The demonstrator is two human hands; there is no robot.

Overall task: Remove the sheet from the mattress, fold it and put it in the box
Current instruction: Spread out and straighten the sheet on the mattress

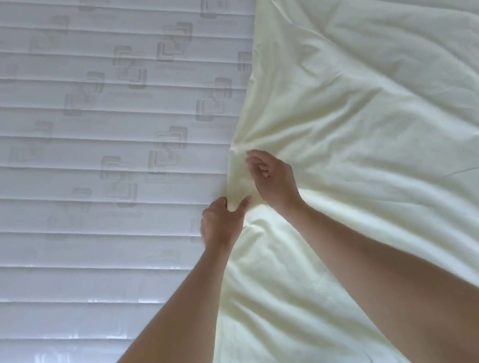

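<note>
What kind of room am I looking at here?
Probably a bedroom: a bare quilted mattress fills the left, and both hands gather a pale yellow sheet lying across its right side.

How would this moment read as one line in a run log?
stage: gathering | left hand: pinching pale yellow cotton sheet edge | right hand: on sheet, grip unclear | white quilted mattress: half bared

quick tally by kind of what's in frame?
Sheet, pale yellow: 1
Mattress, white quilted: 1
Hands: 2, left hand and right hand, both on the sheet's edge
Total: 4
</note>
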